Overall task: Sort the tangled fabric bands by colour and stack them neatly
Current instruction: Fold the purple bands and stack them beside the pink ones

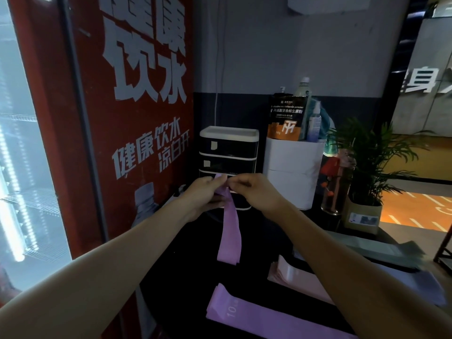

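A purple fabric band (pixel 229 237) is pinched at its top by the left hand (pixel 204 195) and right hand (pixel 254 189), hanging above the dark table (pixel 256 255). Another purple band (pixel 264 316) lies flat below; pink bands (pixel 298 280), seemingly stacked, lie beside it.

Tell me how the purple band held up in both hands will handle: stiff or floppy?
Likely floppy: the purple band hangs straight down from both hands, left hand and right hand, pinching its top. Probably light, since fingertips alone carry it. It should lie flat, like the purple band on the table.
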Tool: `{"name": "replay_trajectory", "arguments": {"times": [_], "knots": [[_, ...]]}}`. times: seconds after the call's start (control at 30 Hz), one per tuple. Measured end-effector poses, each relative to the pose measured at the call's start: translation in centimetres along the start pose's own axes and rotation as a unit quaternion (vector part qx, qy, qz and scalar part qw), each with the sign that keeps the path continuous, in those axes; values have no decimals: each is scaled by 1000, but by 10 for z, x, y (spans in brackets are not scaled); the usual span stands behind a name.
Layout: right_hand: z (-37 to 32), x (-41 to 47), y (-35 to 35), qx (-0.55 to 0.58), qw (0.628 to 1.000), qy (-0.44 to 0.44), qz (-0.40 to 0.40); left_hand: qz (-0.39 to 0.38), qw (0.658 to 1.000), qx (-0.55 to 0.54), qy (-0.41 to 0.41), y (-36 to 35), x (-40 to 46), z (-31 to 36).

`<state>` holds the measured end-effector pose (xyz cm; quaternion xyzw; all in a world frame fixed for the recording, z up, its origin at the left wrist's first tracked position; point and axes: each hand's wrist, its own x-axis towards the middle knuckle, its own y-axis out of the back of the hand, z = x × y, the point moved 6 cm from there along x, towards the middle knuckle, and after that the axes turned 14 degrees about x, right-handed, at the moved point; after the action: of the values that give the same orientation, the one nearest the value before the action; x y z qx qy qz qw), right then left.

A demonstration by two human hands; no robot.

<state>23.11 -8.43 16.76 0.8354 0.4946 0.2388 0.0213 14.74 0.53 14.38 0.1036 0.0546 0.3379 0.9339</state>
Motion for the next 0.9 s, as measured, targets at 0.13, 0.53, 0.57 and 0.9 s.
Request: {"name": "replay_trajectory", "arguments": {"times": [0.13,0.53,0.57,0.9], "knots": [[3,3,15,30,998,-2,61,25,993,110,-47,6,5,14],[-14,-7,28,139,990,-25,-15,-21,951,217,-218,11,-21,95],[-13,-11,31,136,990,-29,-16,-13,952,208,-222,12,-23,97],[37,-82,53,-124,977,-161,-67,78,982,58,-163,25,-36,79]]}}
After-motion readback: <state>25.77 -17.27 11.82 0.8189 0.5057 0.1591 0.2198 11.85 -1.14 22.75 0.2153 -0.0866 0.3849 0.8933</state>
